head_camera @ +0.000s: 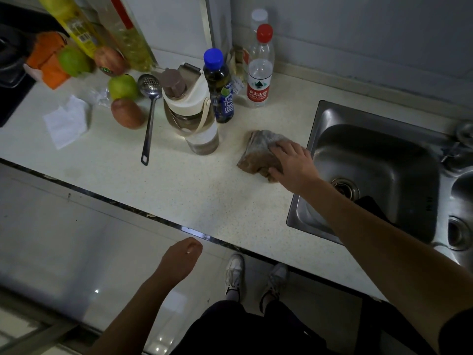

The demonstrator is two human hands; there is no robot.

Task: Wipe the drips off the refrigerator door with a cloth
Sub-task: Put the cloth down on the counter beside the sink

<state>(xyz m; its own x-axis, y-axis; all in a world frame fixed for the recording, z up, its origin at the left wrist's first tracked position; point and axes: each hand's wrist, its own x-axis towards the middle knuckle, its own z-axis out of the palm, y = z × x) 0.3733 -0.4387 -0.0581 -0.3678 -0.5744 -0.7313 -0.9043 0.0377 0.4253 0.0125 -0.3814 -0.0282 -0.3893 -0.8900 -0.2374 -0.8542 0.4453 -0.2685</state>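
Four fruits (pixel 74 61) (pixel 110 61) (pixel 122 87) (pixel 127 113), one cloth (pixel 257 152), one spoon (pixel 149 116)

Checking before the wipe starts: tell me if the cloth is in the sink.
No, the cloth lies on the counter beside the sink, with the right hand on it.
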